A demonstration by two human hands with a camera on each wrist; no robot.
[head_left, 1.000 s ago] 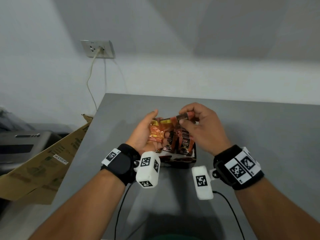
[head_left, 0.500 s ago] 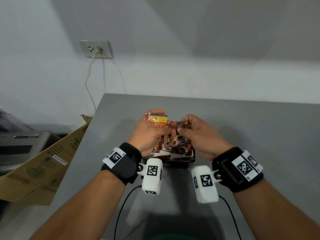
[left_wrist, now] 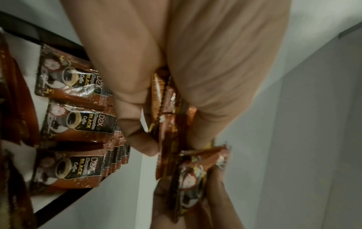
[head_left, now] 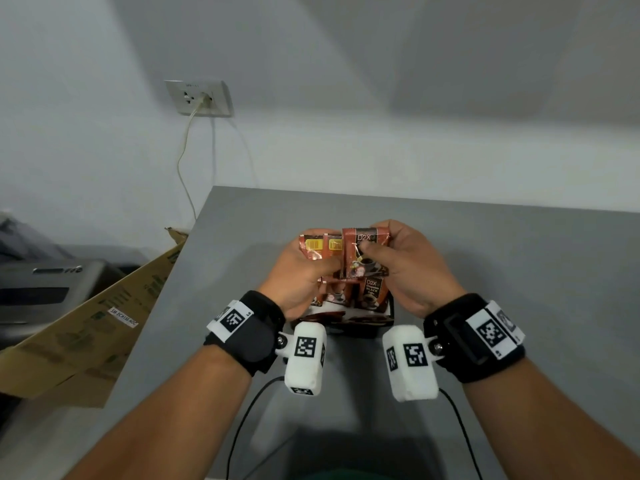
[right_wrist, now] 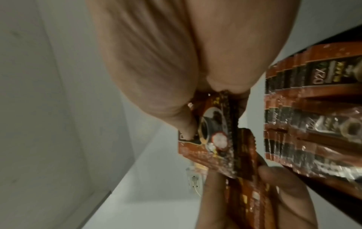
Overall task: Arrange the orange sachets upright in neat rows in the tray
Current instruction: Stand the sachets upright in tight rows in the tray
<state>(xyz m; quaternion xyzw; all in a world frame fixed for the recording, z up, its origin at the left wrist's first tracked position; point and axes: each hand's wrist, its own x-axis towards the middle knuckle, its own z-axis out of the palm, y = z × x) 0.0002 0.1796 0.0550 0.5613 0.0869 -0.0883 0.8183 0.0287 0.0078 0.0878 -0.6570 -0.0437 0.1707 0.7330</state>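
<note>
A small dark tray (head_left: 360, 322) sits on the grey table (head_left: 502, 258), with orange coffee sachets (head_left: 372, 296) standing upright in rows inside it (left_wrist: 78, 122) (right_wrist: 313, 108). Above the tray my left hand (head_left: 304, 271) grips a stack of sachets (head_left: 320, 245) with yellow labels; its thumb presses their front (left_wrist: 168, 108). My right hand (head_left: 398, 254) pinches one sachet (head_left: 365, 251) upright beside that stack, thumb on its face (right_wrist: 211, 136). The tray's far side is hidden behind both hands.
A cardboard box (head_left: 86, 327) leans off the table's left edge beside a grey machine (head_left: 45, 289). A wall socket (head_left: 201, 98) with a cable is behind. Black cables (head_left: 249, 410) run across the near table. Bare grey table lies right of the tray.
Both hands have come together over the tray. The right hand has turned its sachet from flat to upright against the left hand's stack, which the left hand now grips more tightly.
</note>
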